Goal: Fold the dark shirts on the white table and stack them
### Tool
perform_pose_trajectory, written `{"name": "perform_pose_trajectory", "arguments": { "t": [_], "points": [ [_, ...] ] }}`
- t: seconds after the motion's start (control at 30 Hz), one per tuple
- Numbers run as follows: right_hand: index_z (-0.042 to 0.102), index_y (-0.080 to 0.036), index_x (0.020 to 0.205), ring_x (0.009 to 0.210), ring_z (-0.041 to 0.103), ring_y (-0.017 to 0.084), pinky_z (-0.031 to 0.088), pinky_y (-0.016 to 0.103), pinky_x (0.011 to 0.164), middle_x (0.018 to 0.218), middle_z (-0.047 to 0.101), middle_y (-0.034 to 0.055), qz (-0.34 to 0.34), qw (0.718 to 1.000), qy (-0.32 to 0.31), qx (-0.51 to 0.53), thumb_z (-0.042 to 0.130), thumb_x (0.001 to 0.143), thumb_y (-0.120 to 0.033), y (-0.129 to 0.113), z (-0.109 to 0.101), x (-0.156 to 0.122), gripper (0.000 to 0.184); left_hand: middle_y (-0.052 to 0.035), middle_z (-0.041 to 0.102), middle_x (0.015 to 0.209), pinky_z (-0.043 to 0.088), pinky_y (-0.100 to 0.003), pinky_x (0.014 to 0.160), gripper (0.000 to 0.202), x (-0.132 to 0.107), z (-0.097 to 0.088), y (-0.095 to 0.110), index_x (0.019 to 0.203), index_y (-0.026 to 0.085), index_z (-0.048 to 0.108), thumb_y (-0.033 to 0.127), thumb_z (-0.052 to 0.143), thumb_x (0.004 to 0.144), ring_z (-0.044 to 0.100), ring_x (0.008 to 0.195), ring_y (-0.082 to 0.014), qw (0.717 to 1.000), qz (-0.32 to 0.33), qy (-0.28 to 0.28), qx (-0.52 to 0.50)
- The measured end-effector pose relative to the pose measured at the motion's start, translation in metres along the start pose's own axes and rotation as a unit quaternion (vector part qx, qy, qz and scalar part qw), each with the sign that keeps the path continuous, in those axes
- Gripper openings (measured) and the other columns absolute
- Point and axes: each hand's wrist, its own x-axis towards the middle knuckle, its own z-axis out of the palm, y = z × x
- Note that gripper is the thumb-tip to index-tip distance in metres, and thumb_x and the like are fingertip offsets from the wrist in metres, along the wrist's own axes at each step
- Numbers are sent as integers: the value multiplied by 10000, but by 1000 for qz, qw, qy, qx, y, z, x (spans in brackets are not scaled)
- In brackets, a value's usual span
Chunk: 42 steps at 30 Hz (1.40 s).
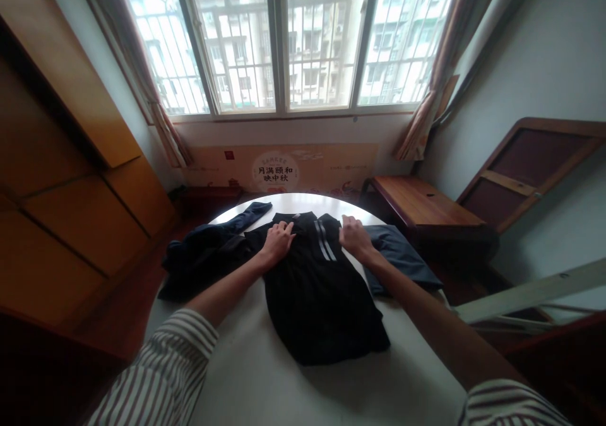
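A black shirt (322, 306) with two pale stripes lies across the round white table in front of me, its collar end away from me. My left hand (278, 240) rests on the upper left part of the shirt near the collar, fingers bent and pinching the cloth. At the shirt's upper right edge, beside the stripes, my right hand (355, 235) has its fingers closed on the fabric. Exactly how much cloth each hand holds is hidden by the fingers.
Dark clothes (208, 255) lie heaped on the left of the white table (237, 375). A folded grey-blue garment (402, 259) lies at the right, partly under my right forearm. Beyond stand a wooden bench (426, 202), a window and orange-brown cabinets (71, 224).
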Motion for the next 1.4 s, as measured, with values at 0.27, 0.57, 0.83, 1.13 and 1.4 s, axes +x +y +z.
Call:
{"name": "perform_pose_trajectory", "arguments": {
  "t": [0.27,0.57,0.83,1.13,1.4],
  "points": [
    [631,-144,1035,936,604,295,472,380,798,1015,647,121,-180,980,-51,71,657,742,-697,-74,42,-123,627,-98,633,1244,430,-370,1020,329,-74,-13,4,1241,200,618,315,417,1007,596,1128,-226,974,211,-31,-77],
    [556,-75,1212,827,616,218,392,353,742,940,681,108,-290,957,-13,-9,485,919,-116,-105,54,-143,305,-91,581,1344,436,-369,1035,442,-62,-7,-14,1352,216,562,432,421,993,584,1154,-237,984,151,-53,-80],
    [539,-189,1271,671,617,150,353,287,631,757,681,10,-420,898,-104,78,510,958,-279,-128,19,-187,327,-107,362,1550,275,-634,1088,571,-41,13,-5,1462,302,428,579,390,964,325,1411,-358,982,69,-168,-43],
    [595,-154,1175,986,546,273,434,400,812,1089,619,115,-413,908,-58,38,644,801,-626,-130,30,-175,604,-68,268,1593,190,-676,1108,599,-33,28,-2,1505,333,335,608,295,975,243,1456,-333,984,38,-168,-42],
    [654,-90,976,874,512,247,443,387,718,989,591,127,-423,903,18,-71,544,903,-188,-153,59,-171,165,-45,219,1610,143,-711,1102,616,13,50,-2,1525,335,284,603,237,973,185,1474,-332,985,6,-164,-44]
  ]
}}
